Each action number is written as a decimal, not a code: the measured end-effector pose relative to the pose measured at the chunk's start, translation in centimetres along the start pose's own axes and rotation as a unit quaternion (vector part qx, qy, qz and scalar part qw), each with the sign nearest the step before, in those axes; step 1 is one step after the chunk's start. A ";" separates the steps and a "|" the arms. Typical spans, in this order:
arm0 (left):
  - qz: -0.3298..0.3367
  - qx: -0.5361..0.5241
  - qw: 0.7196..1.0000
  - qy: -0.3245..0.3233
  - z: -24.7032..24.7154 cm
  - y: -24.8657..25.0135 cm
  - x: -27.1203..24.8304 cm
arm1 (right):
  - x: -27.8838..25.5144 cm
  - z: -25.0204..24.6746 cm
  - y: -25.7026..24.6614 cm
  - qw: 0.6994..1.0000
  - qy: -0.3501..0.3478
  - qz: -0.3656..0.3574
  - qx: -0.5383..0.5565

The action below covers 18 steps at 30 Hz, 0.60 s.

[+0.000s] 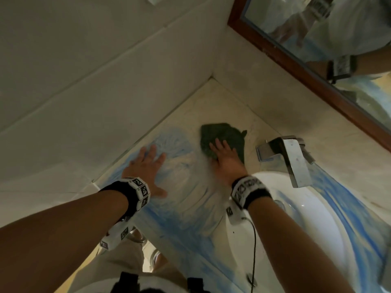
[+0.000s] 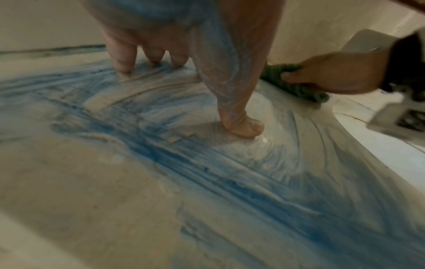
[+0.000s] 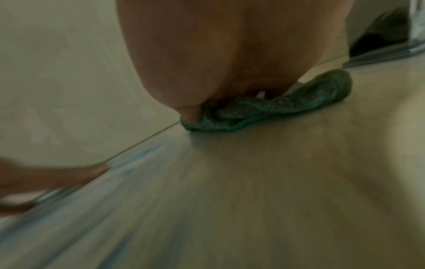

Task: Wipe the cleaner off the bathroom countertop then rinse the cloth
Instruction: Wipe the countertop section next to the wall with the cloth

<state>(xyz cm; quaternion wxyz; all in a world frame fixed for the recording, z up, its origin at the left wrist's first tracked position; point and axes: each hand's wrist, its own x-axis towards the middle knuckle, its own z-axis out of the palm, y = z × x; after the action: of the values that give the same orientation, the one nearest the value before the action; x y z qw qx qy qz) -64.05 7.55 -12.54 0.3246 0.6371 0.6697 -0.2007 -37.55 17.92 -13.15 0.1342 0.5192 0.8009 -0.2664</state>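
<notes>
- The right hand lay flat on the green cloth, fingers straight, pressing it onto the countertop near the back corner, between the side wall and the faucet.
- The left hand was spread open, holding nothing, its fingertips planted in blue cleaner near the side-wall edge.
- Cleaner streaks covered the front edge and the rim of the basin; the back corner looked mostly clear.
- Judgement: wiping was under way and far from finished; rinsing had not begun.
- Recommended technique: keep palm pressure even, pull overlapping strokes from the wall edge toward the basin, and refold the cloth once loaded.
- Risk: the bracing hand, itself smeared, would likely re-mark wiped areas; it should be rested on a cleaned section or lifted.
</notes>
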 end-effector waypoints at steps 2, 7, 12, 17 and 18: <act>-0.002 0.002 1.000 -0.008 -0.1 0.0 -0.1 | 2.8 -1.8 0.6 1.000 0.008 0.022 0.015; -0.004 0.012 1.000 -0.013 -0.3 0.1 -0.2 | 4.1 -2.3 0.1 0.998 0.021 0.056 0.036; -0.005 0.013 1.000 -0.020 -0.3 0.0 -0.2 | -2.7 1.9 -1.8 1.000 0.024 0.011 0.016; 0.000 0.007 1.000 -0.015 -0.5 0.1 -0.3 | -9.3 6.1 -3.7 1.000 0.000 -0.025 0.007; -0.001 0.006 1.000 -0.016 -0.6 0.1 -0.4 | -9.3 6.1 -3.5 1.000 -0.003 -0.029 0.009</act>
<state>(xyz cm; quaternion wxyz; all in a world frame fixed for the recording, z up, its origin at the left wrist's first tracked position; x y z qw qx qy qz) -64.03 7.70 -11.81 0.3315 0.6350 0.6638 -0.2149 -37.13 6.30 -12.54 0.1245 0.4960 0.8129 -0.2789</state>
